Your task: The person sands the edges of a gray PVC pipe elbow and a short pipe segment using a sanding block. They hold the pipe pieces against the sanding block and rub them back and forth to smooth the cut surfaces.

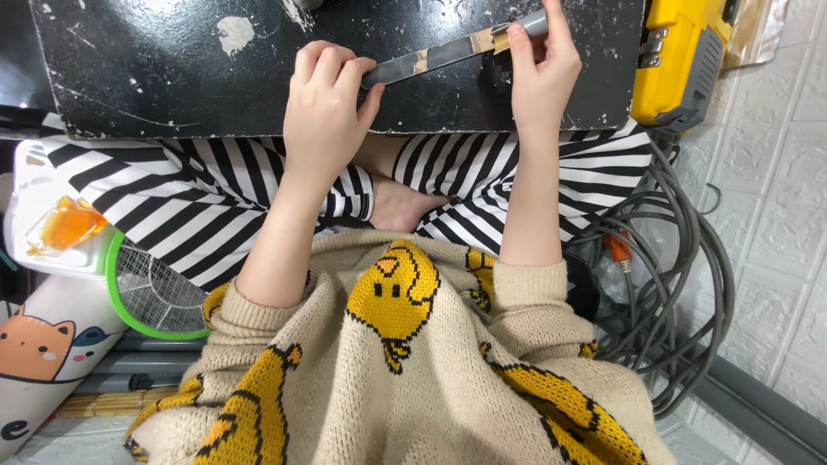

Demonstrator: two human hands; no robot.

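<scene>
Basically, grip: left hand (pixel 323 99) fist-pinches the flat metal bar (pixel 431 58) at its near end.
right hand (pixel 541 73): fingers pressed together, pinching the taped end.
surface: scuffed black board (pixel 172 77).
tip: hold the bar flat, both ends steady.

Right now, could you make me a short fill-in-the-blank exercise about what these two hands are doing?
1. Both hands grip a long grey metal strip lying on a scuffed ____ board.
2. The left hand holds the strip's ____ end.
3. The right hand pinches the strip beside a piece of tan ____.

Missing words: black; left; tape
</scene>
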